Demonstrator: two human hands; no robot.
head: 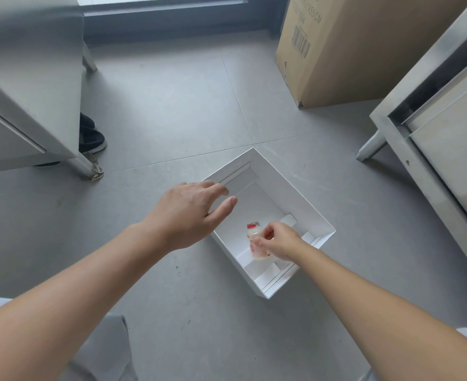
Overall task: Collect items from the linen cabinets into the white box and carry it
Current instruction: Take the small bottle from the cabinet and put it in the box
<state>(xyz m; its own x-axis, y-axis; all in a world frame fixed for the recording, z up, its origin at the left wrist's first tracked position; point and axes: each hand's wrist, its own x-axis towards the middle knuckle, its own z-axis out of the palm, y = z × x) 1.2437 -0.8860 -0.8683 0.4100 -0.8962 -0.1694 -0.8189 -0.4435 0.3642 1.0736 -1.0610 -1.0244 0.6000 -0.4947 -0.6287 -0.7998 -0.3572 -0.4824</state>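
Seemingly, right hand (277,242) pinches bottle (255,234); carton (350,50), cabinets (28,78) nearby.

Cardboard box (350,50) upright on grey tile floor (172,105); black shoe (90,136) at left, well apart.

Premises present as a back-of-house store or service room: bare grey floor tiles (172,111), stainless-steel cabinets (28,78) on legs at both sides, barcoded cardboard carton (350,50) standing on the floor
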